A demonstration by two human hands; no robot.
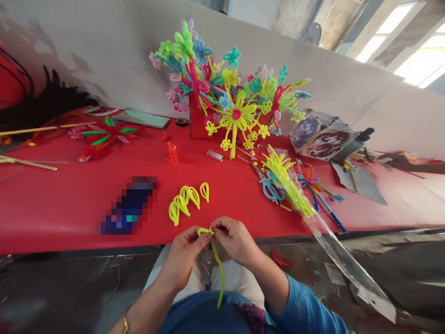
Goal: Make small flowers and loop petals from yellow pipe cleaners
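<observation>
A yellow pipe cleaner (219, 266) is pinched between both hands at the table's front edge. Its upper end is bent into a small loop, and its long tail hangs down over my lap. My left hand (186, 253) grips the loop between thumb and fingers. Right beside it, my right hand (234, 239) pinches the pipe cleaner where the loop closes. Just beyond the hands, several yellow pipe cleaner loops (184, 202) lie in a row on the red table, with a single loop (205, 191) at their right end.
Pipe cleaner flowers (236, 113) stand at the back of the red table (139, 162). Blue-handled scissors (271, 188) lie partly beside a clear bag of yellow pipe cleaners (292, 185), which juts over the front edge. A pixelated dark object (130, 206) lies left; a lantern-like box (323, 134) stands right.
</observation>
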